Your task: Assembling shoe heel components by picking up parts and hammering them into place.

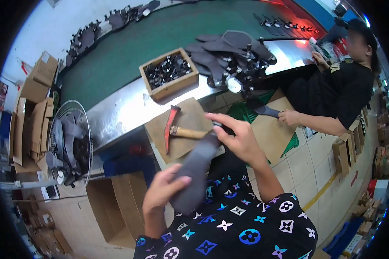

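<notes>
My left hand [166, 190] grips a dark grey shoe sole [194, 172] by its wide end, thumb on top. My right hand [237, 138] is closed at the sole's narrow heel end, thumb and forefinger pinching a small dark piece [218, 124] there; its exact kind is hard to make out. Just beyond the sole, a hammer [172, 129] with a red head and wooden handle lies on a brown board [156, 126]. The end of its handle is hidden behind the sole and my right hand.
A wooden box [165, 92] of small black parts stands on the metal bench edge [116, 112], beside a heap of dark soles [216, 52]. Behind runs a green conveyor belt [116, 60]. A wire basket [90, 142] holds more soles. At right, a co-worker [348, 86] holds another sole.
</notes>
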`<state>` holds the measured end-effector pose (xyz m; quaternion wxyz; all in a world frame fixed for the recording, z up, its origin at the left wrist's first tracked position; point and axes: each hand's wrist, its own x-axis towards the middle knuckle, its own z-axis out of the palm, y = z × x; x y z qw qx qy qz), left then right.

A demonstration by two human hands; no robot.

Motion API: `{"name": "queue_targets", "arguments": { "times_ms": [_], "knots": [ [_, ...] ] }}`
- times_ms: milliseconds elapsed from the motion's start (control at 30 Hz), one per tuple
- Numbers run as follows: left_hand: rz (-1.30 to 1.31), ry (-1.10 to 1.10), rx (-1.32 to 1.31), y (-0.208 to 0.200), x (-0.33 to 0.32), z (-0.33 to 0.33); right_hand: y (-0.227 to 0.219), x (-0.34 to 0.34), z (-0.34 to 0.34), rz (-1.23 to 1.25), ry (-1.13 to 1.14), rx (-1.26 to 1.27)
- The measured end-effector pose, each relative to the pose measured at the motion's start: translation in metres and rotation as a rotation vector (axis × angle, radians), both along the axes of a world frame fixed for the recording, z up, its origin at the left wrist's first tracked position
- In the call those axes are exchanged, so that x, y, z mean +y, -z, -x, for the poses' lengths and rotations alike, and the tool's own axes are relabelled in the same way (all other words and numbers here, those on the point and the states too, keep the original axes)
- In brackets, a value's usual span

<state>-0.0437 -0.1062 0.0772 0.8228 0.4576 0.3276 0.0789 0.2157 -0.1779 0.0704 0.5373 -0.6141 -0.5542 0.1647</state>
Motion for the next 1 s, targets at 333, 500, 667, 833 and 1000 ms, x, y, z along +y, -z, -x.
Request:
{"name": "queue_targets", "arguments": {
  "times_ms": [333,500,667,833,1000],
  "knots": [
    [-1.222,-1.458,0.518,-0.032,0.123,0.153,0.020,0.108,-0.267,0.066,0.684,-0.580],
    [-1.372,-1.258,0.455,-0.051,0.087,0.079,-0.030,0.134,-0.197,-0.024,0.329,0.121],
    [-1.753,-0.500,0.342,-0.036,0.073,-0.035,-0.090,0.102,0.005,-0.097,-0.240,0.833],
    [-1.738,-0.880,0.081,-0.033,0.058,-0.046,-0.037,0.051,0.052,-0.161,-0.653,0.774],
    [-0.988,-1.028,-0.138,-0.044,0.035,-0.034,0.066,0.008,0.009,0.103,0.083,-0.784]
  ]
}}
